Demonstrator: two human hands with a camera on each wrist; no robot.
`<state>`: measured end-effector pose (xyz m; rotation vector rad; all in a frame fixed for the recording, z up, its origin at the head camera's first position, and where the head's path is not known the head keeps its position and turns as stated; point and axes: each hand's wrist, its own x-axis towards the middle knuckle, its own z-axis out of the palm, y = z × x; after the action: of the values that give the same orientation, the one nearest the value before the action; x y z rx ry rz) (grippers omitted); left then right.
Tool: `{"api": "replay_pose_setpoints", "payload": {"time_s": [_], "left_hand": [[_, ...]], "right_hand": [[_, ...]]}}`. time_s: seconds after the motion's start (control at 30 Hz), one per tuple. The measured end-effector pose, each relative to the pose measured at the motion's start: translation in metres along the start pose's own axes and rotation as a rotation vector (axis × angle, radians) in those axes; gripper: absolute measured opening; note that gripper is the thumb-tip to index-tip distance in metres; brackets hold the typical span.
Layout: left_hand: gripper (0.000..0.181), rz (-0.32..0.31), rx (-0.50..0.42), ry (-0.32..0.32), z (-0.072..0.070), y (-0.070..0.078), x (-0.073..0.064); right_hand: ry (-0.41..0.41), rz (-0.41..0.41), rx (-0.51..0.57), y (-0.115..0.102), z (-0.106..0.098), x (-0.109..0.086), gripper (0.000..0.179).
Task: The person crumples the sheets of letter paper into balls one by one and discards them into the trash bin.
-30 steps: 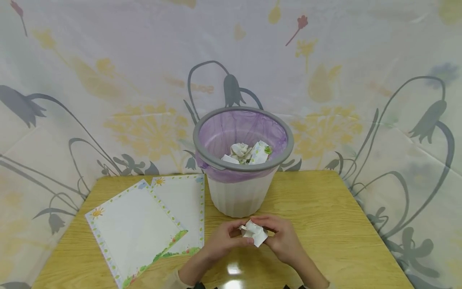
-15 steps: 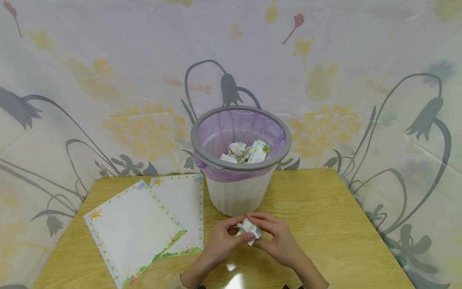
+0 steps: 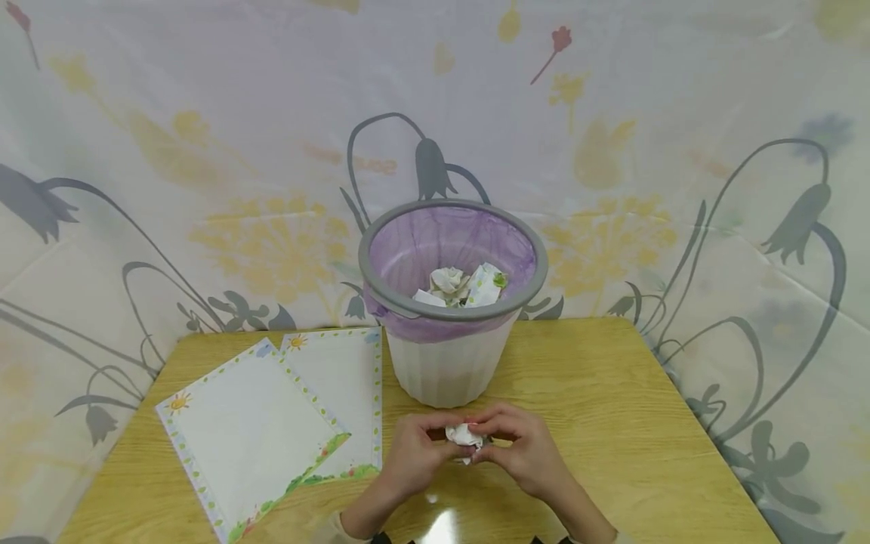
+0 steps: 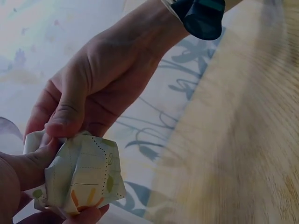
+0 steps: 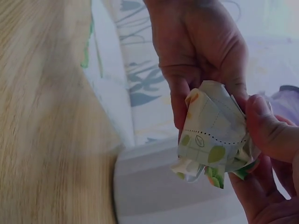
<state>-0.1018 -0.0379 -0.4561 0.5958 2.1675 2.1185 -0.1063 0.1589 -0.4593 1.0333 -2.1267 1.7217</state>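
Both hands hold one crumpled paper ball (image 3: 464, 436) low over the table, just in front of the waste bin (image 3: 448, 370). My left hand (image 3: 416, 452) grips it from the left with curled fingers and thumb. From the other side my right hand (image 3: 525, 447) pinches it between fingers and thumb. In the left wrist view the crumpled paper (image 4: 84, 172) shows dotted lines and orange marks. Green leaf prints appear on the same ball (image 5: 215, 133) in the right wrist view. Parts of the ball are hidden behind the fingers.
Two flat decorated sheets lie at the left, the front sheet (image 3: 251, 438) overlapping the rear sheet (image 3: 340, 385). The bin has a grey rim (image 3: 537, 283) and a purple liner (image 3: 448, 227), with several crumpled papers (image 3: 485, 285) inside. A patterned cloth (image 3: 612, 113) hangs behind the wooden table (image 3: 598, 393).
The paper ball has become smaller and more compact between the hands. The fingers have closed further over it. The head view has shifted slightly; sheets and bin stay put.
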Motion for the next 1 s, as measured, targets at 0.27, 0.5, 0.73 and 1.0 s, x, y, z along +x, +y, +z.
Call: {"api": "replay_pose_setpoints", "payload": {"time_s": [0.27,0.5,0.73,1.0], "left_hand": [[0.030,-0.043,-0.002,-0.048,-0.006,-0.001,0.004],[0.053,-0.061,-0.137,-0.152,-0.015,-0.001,0.001],[0.068,0.185,-0.262,-0.132,-0.013,-0.011,-0.005],[0.055,0.307,-0.117,-0.025,-0.006,-0.012,-0.003]], "right_hand": [[0.033,0.034,0.062,-0.003,0.000,0.003,0.022],[0.071,0.088,0.188,-0.003,-0.006,0.003,0.024],[0.136,0.144,0.418,-0.004,-0.007,0.003,0.029],[0.168,0.185,0.524,-0.004,0.000,0.002,0.030]]}}
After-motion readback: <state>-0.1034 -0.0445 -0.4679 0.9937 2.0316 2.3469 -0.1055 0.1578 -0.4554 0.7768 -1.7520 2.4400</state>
